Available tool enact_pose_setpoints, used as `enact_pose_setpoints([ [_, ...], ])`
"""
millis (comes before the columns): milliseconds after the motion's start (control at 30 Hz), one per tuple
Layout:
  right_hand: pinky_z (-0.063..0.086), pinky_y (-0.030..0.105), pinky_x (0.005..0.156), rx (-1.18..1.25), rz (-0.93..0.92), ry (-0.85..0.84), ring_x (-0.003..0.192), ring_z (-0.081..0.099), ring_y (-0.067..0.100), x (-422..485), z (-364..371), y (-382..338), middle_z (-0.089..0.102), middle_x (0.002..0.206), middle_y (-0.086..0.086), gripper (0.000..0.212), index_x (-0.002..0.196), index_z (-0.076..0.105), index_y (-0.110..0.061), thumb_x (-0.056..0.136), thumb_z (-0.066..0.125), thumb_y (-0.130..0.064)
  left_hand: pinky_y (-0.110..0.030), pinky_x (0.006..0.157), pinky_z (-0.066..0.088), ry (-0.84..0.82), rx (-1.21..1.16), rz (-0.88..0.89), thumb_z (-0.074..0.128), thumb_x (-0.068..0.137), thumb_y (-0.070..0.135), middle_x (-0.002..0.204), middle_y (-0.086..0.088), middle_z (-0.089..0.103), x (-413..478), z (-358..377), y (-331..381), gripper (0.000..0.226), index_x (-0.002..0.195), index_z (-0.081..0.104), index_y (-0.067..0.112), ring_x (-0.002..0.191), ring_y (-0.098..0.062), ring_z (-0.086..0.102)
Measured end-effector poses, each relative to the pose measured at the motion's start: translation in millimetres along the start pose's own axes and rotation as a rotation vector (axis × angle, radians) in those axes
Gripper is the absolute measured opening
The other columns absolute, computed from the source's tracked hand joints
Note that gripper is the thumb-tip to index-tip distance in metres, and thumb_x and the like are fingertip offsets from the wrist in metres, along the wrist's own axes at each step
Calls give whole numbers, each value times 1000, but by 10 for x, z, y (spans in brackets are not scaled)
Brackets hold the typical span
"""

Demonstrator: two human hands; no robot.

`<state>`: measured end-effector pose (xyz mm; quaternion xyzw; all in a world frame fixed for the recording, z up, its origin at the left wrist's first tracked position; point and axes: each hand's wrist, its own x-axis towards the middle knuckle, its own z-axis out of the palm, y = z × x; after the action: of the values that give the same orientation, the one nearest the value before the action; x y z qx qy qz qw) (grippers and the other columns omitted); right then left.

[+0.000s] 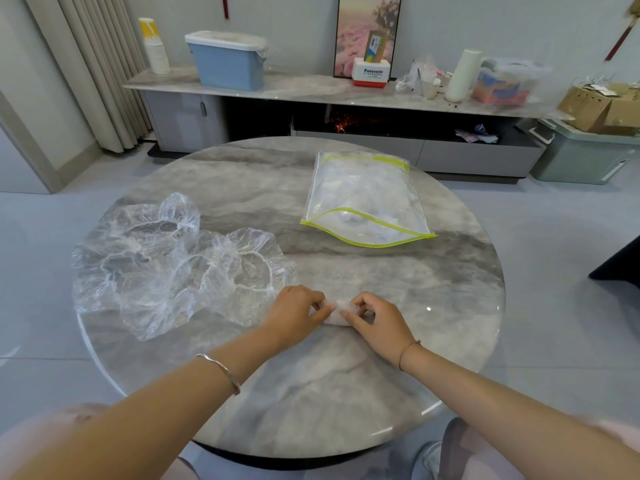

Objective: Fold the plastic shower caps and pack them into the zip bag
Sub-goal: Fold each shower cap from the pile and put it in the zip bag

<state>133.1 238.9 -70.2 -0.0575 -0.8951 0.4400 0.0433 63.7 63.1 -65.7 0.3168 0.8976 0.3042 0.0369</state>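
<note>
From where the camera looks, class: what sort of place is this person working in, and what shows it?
Probably a home living room: a round marble-look table, a long low cabinet along the wall with a framed picture standing on it, and floor-length curtains at the left.

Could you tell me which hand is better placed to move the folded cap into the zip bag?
Probably the right hand: it already pinches the folded cap, and the zip bag lies ahead to the right, mouth facing that hand.
</note>
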Motion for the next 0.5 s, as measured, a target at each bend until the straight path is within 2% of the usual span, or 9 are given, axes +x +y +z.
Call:
enact_pose_setpoints([
  [67, 42, 22, 62, 47, 88, 32, 58, 52, 7, 49, 14, -18, 61, 62, -1, 18, 80, 58, -15, 83, 69, -29, -23, 80, 36, 10, -34, -25, 56, 93, 35, 73, 8, 60, 12, 5, 25, 29, 71, 59, 16, 75, -12, 56],
  [133, 40, 22, 57, 68, 164, 45, 47, 45, 3, 103, 23, -20, 53, 49, -5, 19, 77, 56, -16, 82, 70, -28, -24, 84, 39, 33, -33, -49, 59, 91, 33, 78, 6, 66, 24, 16, 45, 21, 84, 61, 14, 81, -15, 60],
  [200, 39, 23, 57, 55, 232, 41, 46, 45, 4, 167, 30, -16, 51, 48, -6, 20, 79, 55, -17, 80, 72, -26, -22, 85, 36, 49, 12, -52, 61, 90, 31, 90, 6, 69, 26, 24, 42, 20, 103, 57, 17, 90, -15, 59],
  [267, 41, 25, 60, 23, 269, 33, 53, 49, 9, 217, 32, -33, 53, 54, -5, 21, 81, 55, -18, 77, 74, -26, -21, 91, 30, 90, 149, 66, 63, 88, 27, 102, 5, 65, 25, 28, 30, 28, 114, 55, 20, 99, -16, 56],
  [333, 42, 26, 62, 2, 289, 32, 58, 51, 11, 258, 40, -42, 53, 59, -5, 22, 78, 56, -19, 74, 76, -27, -25, 95, 29, 154, 325, 297, 71, 80, 25, 108, 3, 63, 29, 20, 9, 30, 109, 62, 21, 104, -18, 56],
  [400, 41, 25, 59, -9, 302, 20, 56, 50, 11, 287, 39, -48, 53, 59, -6, 22, 73, 56, -21, 72, 77, -27, -31, 99, 30, 160, 463, 468, 73, 75, 28, 103, 7, 69, 36, 38, -28, 24, 99, 70, 22, 107, -17, 59],
  [467, 40, 23, 57, -14, 311, -3, 54, 49, 8, 309, 21, -51, 52, 57, -7, 19, 70, 59, -20, 72, 77, -25, -35, 103, 30, 106, 588, 515, 65, 82, 31, 91, 11, 73, 7, 60, -76, 17, 94, 73, 23, 107, -17, 64],
  [500, 40, 22, 56, -17, 312, -15, 54, 48, 7, 320, 9, -59, 52, 57, -8, 18, 69, 59, -20, 72, 77, -23, -36, 105, 29, 56, 620, 498, 55, 87, 32, 89, 12, 73, -22, 53, -99, 22, 94, 74, 23, 107, -17, 65],
])
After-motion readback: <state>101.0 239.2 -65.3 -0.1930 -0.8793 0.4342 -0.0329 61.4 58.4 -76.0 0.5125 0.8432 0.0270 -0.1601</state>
